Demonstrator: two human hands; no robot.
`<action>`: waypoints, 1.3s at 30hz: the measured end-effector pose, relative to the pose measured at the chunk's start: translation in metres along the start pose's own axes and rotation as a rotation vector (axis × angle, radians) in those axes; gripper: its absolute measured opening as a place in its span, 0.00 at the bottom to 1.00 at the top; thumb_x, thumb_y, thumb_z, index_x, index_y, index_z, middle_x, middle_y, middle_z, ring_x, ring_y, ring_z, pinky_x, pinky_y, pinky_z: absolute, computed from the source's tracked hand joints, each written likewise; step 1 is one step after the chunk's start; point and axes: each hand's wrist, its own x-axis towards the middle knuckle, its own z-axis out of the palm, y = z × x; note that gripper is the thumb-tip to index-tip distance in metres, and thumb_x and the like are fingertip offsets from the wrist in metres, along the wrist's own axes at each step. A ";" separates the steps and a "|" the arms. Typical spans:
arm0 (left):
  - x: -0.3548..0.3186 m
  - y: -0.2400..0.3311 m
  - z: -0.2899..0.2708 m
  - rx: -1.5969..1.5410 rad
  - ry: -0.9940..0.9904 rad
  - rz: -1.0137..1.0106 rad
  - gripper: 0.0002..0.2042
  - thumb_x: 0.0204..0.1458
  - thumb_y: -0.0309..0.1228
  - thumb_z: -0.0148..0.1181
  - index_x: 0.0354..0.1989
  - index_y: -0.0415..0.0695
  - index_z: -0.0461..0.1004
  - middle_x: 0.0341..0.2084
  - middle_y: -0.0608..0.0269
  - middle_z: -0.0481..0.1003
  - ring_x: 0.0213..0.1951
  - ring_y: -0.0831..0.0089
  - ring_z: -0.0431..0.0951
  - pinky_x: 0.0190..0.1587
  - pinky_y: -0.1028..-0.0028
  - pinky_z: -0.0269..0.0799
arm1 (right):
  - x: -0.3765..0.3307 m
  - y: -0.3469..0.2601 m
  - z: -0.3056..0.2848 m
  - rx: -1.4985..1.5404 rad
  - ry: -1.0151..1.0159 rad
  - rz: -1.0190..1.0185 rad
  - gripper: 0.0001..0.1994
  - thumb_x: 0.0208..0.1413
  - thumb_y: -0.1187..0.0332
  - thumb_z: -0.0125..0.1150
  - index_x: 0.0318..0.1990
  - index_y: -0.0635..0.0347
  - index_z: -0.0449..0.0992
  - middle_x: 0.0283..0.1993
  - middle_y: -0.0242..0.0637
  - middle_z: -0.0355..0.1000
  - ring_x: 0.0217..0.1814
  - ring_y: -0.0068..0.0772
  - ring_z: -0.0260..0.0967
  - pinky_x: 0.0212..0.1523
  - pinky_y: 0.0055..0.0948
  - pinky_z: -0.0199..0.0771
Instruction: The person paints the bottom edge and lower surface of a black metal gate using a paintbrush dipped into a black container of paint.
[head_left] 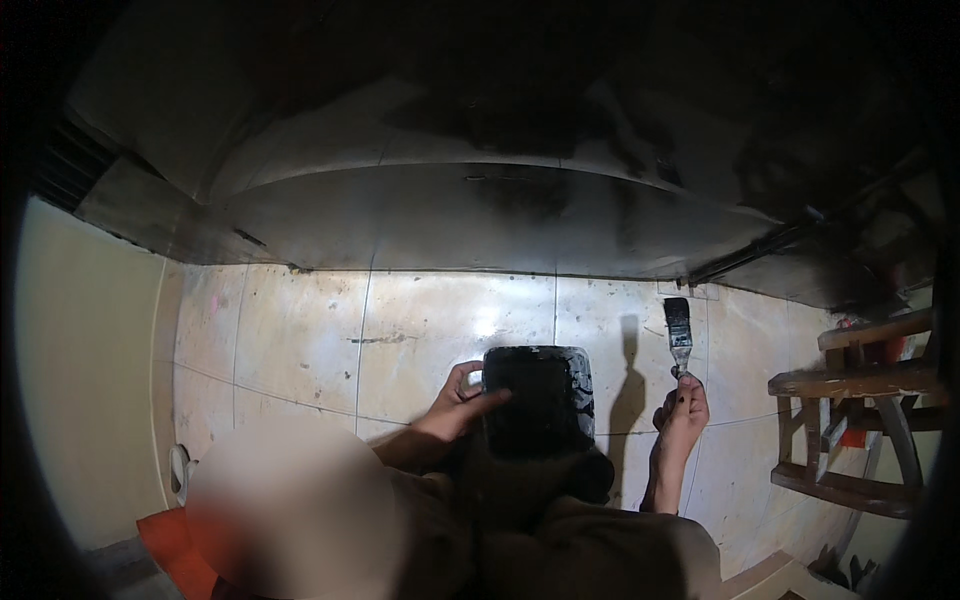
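In my right hand [682,408] is a paintbrush [680,335], its handle pinched between the fingers and its dark bristles pointing away from me. Black paint covers the bristles and streaks the metal band. My left hand [452,408] grips a squarish black paint container [584,400] by its left side, thumb over the rim and fingers outside. Dark paint shows inside, and pale smears mark its right wall. The container is just in front of my body, over the pale tiled floor [290,340]; whether it touches anything below is hidden.
A large dark glossy panel [400,225] spans the far side, low to the floor. At right stands a wooden chair [850,383]. A cream wall [95,370] bounds the left. Something orange [178,550] lies at lower left, beside a blurred patch.
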 end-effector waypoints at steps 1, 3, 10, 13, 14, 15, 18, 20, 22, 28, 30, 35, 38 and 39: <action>0.001 0.002 0.004 -0.026 -0.011 0.027 0.34 0.56 0.30 0.67 0.66 0.49 0.51 0.33 0.64 0.78 0.32 0.81 0.76 0.29 0.81 0.67 | -0.006 -0.011 -0.002 -0.033 -0.037 -0.014 0.12 0.67 0.61 0.56 0.45 0.61 0.75 0.20 0.17 0.54 0.17 0.07 0.45 0.16 0.16 0.43; 0.008 -0.001 0.006 -0.082 -0.037 0.069 0.36 0.55 0.31 0.67 0.67 0.49 0.50 0.35 0.61 0.77 0.36 0.76 0.78 0.37 0.77 0.72 | -0.018 -0.039 -0.007 -0.167 -0.115 -0.092 0.13 0.66 0.62 0.58 0.46 0.64 0.76 0.22 0.20 0.60 0.21 0.09 0.53 0.20 0.15 0.51; 0.026 0.024 0.001 -0.087 -0.011 0.111 0.37 0.53 0.36 0.71 0.66 0.49 0.51 0.52 0.58 0.72 0.52 0.71 0.73 0.51 0.68 0.70 | -0.039 -0.110 0.032 -0.414 -0.351 -0.134 0.11 0.66 0.66 0.57 0.42 0.68 0.77 0.27 0.25 0.68 0.27 0.12 0.58 0.27 0.16 0.56; 0.024 0.033 -0.009 -0.082 0.043 0.132 0.36 0.56 0.31 0.67 0.67 0.51 0.49 0.53 0.60 0.71 0.52 0.73 0.71 0.50 0.71 0.68 | -0.037 -0.109 0.049 -0.495 -0.506 -0.206 0.10 0.66 0.67 0.56 0.40 0.67 0.77 0.27 0.24 0.68 0.27 0.11 0.57 0.27 0.15 0.55; 0.023 0.036 -0.012 -0.086 0.062 0.152 0.36 0.56 0.32 0.67 0.67 0.51 0.49 0.53 0.61 0.71 0.51 0.74 0.71 0.50 0.72 0.68 | -0.037 -0.113 0.058 -0.506 -0.552 -0.183 0.09 0.66 0.68 0.56 0.38 0.67 0.76 0.27 0.24 0.68 0.27 0.11 0.57 0.28 0.14 0.56; 0.022 0.037 -0.015 -0.091 0.081 0.177 0.35 0.56 0.32 0.67 0.67 0.51 0.49 0.52 0.61 0.72 0.51 0.75 0.71 0.49 0.73 0.68 | -0.036 -0.110 0.065 -0.501 -0.586 -0.194 0.09 0.66 0.68 0.56 0.38 0.67 0.76 0.27 0.24 0.67 0.27 0.11 0.57 0.27 0.14 0.56; 0.006 0.036 -0.022 -0.127 0.162 0.232 0.36 0.56 0.34 0.67 0.67 0.51 0.49 0.51 0.61 0.73 0.50 0.76 0.72 0.48 0.74 0.68 | -0.029 -0.101 0.086 -0.471 -0.705 -0.184 0.09 0.67 0.67 0.55 0.40 0.66 0.75 0.25 0.22 0.64 0.26 0.10 0.54 0.26 0.15 0.53; -0.013 0.037 -0.028 -0.148 0.228 0.231 0.36 0.56 0.36 0.67 0.67 0.51 0.49 0.51 0.60 0.73 0.49 0.76 0.72 0.47 0.73 0.69 | -0.030 -0.104 0.101 -0.432 -0.780 -0.126 0.10 0.67 0.66 0.54 0.41 0.65 0.74 0.23 0.20 0.62 0.25 0.09 0.52 0.25 0.15 0.52; -0.037 0.034 -0.035 -0.176 0.291 0.190 0.36 0.57 0.38 0.67 0.66 0.50 0.49 0.50 0.59 0.73 0.48 0.75 0.73 0.45 0.72 0.70 | -0.032 -0.104 0.114 -0.377 -0.852 -0.102 0.10 0.68 0.65 0.53 0.42 0.64 0.74 0.21 0.19 0.59 0.23 0.09 0.50 0.23 0.16 0.49; -0.095 0.010 -0.065 -0.248 0.392 0.257 0.41 0.55 0.48 0.67 0.66 0.47 0.45 0.51 0.52 0.72 0.49 0.70 0.75 0.47 0.68 0.74 | -0.038 -0.110 0.123 -0.238 -0.974 -0.014 0.13 0.70 0.60 0.50 0.43 0.61 0.72 0.18 0.18 0.55 0.17 0.09 0.47 0.17 0.16 0.44; -0.108 0.005 -0.076 -0.224 0.414 0.265 0.42 0.55 0.49 0.67 0.66 0.45 0.44 0.52 0.51 0.71 0.50 0.69 0.74 0.48 0.67 0.74 | -0.039 -0.109 0.117 -0.190 -0.953 0.023 0.14 0.70 0.57 0.49 0.43 0.60 0.71 0.18 0.19 0.56 0.16 0.09 0.48 0.17 0.17 0.44; -0.122 -0.011 -0.102 -0.242 0.494 0.329 0.41 0.54 0.44 0.69 0.66 0.39 0.49 0.53 0.50 0.72 0.52 0.68 0.75 0.54 0.68 0.72 | -0.064 -0.104 0.112 -0.098 -0.893 0.122 0.13 0.69 0.57 0.53 0.44 0.59 0.70 0.20 0.21 0.59 0.17 0.10 0.49 0.17 0.16 0.46; -0.109 -0.019 -0.124 -0.269 0.343 0.401 0.34 0.53 0.40 0.70 0.62 0.37 0.59 0.50 0.54 0.75 0.52 0.70 0.75 0.55 0.70 0.71 | -0.074 -0.106 0.113 -0.268 -0.883 0.046 0.13 0.67 0.58 0.56 0.42 0.61 0.72 0.19 0.21 0.59 0.17 0.10 0.50 0.17 0.17 0.47; -0.108 -0.015 -0.127 -0.263 0.286 0.437 0.32 0.54 0.38 0.68 0.62 0.37 0.59 0.51 0.54 0.75 0.51 0.70 0.76 0.55 0.70 0.72 | -0.078 -0.113 0.115 -0.334 -0.882 0.016 0.13 0.67 0.59 0.57 0.41 0.61 0.72 0.20 0.21 0.60 0.18 0.10 0.51 0.17 0.17 0.48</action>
